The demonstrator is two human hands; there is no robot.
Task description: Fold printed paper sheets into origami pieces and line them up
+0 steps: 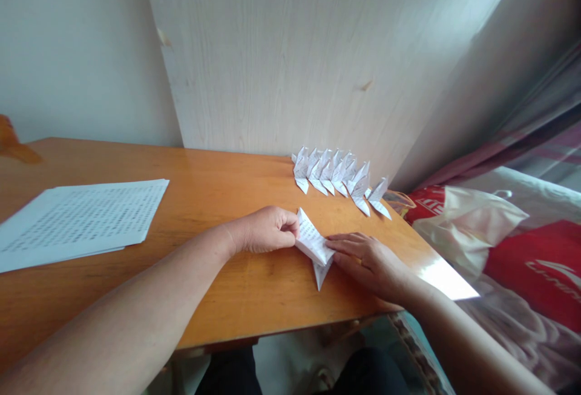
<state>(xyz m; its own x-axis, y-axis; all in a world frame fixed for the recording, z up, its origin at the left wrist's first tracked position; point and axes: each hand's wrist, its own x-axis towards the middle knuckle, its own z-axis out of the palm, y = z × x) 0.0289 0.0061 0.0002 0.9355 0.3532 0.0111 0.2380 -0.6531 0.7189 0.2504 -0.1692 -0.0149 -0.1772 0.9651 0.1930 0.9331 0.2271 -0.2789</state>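
Observation:
A folded paper piece (312,239) with printed characters lies on the table in front of me, one pointed flap sticking out toward the near edge. My left hand (270,229) is closed, thumb and curled fingers pinching the paper's left edge. From the other side, my right hand (370,262) lies low over the table with fingers stretched out flat, their tips touching the paper's right corner. Its thumb is mostly hidden. Behind the hands, several finished-looking folded paper figures (338,172) with upright points stand in close rows.
A stack of printed sheets (86,216) lies on the left of the wooden table (218,183). An orange object (16,144) shows at the far left. A pale panel (290,56) stands behind. Red and white bags (535,268) sit beyond the table's right edge.

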